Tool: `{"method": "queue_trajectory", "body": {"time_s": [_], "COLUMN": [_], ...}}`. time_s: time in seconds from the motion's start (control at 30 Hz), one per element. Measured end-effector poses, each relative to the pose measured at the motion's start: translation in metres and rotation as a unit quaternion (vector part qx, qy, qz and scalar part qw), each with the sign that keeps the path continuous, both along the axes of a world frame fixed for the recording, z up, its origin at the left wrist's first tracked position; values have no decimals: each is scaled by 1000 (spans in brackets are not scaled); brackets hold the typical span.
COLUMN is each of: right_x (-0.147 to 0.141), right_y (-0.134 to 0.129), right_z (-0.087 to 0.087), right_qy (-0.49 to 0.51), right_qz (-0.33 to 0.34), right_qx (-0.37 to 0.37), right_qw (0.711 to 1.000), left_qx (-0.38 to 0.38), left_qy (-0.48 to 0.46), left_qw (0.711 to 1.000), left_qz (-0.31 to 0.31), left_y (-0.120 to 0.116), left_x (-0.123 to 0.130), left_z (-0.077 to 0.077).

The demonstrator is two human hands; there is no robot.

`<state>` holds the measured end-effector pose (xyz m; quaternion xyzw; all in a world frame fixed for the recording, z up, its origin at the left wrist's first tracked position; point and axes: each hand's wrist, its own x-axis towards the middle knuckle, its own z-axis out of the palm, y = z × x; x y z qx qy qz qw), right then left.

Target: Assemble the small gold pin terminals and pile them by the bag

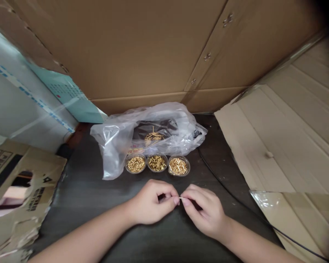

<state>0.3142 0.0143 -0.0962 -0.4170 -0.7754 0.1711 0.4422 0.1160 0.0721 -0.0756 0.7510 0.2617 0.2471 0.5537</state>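
Over the dark table, my left hand [156, 202] and my right hand [205, 210] meet fingertip to fingertip. Each is closed in a pinch on a tiny thin piece [181, 198] that bridges the small gap between them; its exact shape is too small to tell. Just beyond my hands stand three round clear cups in a row: the left cup [136, 164], the middle cup [157, 163] and the right cup [178, 166], each filled with small gold-coloured metal pieces. Behind them, several longer gold pins [154, 137] lie in a heap within the opening of a clear plastic bag [115, 137].
Cardboard walls [142, 51] rise at the back, and a cardboard sheet [263, 138] leans on the right. A black cable [235, 199] runs along the table's right side. An open, torn cardboard box [44, 182] stands at the left, below a pale blue sheet [68, 95].
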Motion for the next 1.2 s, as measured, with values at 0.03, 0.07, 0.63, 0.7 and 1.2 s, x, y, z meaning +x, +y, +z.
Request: {"method": "queue_trajectory", "body": {"time_s": [0.03,0.07,0.63,0.7,1.2], "right_x": [0,0,-19,-28,-55], "right_y": [1,1,124,151,120], "right_z": [1,2,74,69,106], "right_qy": [2,3,-135,-168,-452], "right_qz": [0,0,-95,-103,71], "right_qx": [-1,-1,-62,-73,-118], "right_qw": [1000,1000,984,978,881], "left_qx": [-5,-10,-63,-64,-14], "left_qy": [-3,-6,-22,-24,-9], "left_qw": [1000,1000,998,998,1000], "left_qz": [-1,-2,10,5,-12], "left_y": [0,1,3,2,2], "left_x": [0,-1,-3,-3,-1], "left_z": [0,0,-5,-7,-12]}}
